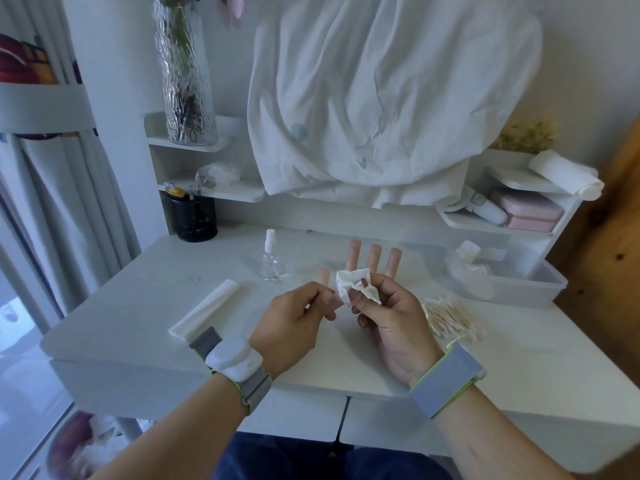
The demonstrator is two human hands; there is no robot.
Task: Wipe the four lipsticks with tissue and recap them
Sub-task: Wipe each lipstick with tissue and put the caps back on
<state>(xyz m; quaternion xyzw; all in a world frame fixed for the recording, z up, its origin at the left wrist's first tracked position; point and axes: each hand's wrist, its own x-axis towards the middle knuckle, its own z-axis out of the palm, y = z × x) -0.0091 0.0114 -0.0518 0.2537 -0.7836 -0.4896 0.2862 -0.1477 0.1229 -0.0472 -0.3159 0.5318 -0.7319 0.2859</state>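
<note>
Crumpled white tissue point(356, 285) pinched by right hand point(391, 317); left hand point(294, 323) fingers curled, contents unclear; three peach lipsticks point(374, 258) upright at 12 o'clock, spray bottle point(270, 259) at 11.

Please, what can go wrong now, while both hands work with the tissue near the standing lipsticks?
1. The three standing lipsticks are upright just behind the hands; the right hand, pinching the tissue, could knock them over.
2. The short pink piece beside the left hand may topple too.
3. The spray bottle stands close by.
</note>
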